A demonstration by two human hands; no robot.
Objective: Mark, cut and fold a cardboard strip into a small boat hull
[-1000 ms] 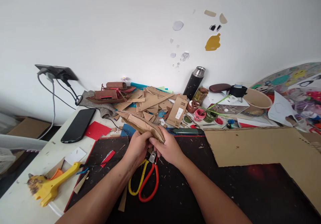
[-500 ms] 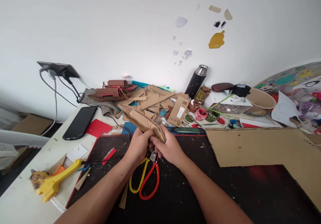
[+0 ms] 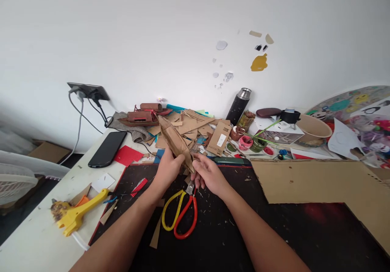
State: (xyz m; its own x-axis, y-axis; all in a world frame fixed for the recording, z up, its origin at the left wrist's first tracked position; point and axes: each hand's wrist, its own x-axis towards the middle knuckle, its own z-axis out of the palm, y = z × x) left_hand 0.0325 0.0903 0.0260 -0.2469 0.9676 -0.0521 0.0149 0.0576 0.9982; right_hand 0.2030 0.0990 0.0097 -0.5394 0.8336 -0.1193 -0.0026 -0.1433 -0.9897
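A long, narrow cardboard boat hull (image 3: 175,139) with a pointed far end is held slanted above the dark mat. My left hand (image 3: 169,167) is closed round its left side, thumb over the edge. At the near end, my right hand (image 3: 207,171) grips the hull between thumb and curled fingers; the exact contact is partly hidden. Just beneath my hands lie scissors (image 3: 184,212) with one yellow and one red handle, their blades partly covered. Thin cardboard strips (image 3: 156,231) rest to their left.
A yellow glue gun (image 3: 76,215) and a black phone (image 3: 107,149) lie on the left. Behind are brown model boats (image 3: 143,115), cardboard scraps (image 3: 195,124), a black thermos (image 3: 239,105) and open paint pots (image 3: 245,143). A large cardboard sheet (image 3: 304,180) covers the right side.
The hull has turned so its far tip points more away from me. My right hand's fingers have loosened and shifted at the near end. The camera view has tilted up and left.
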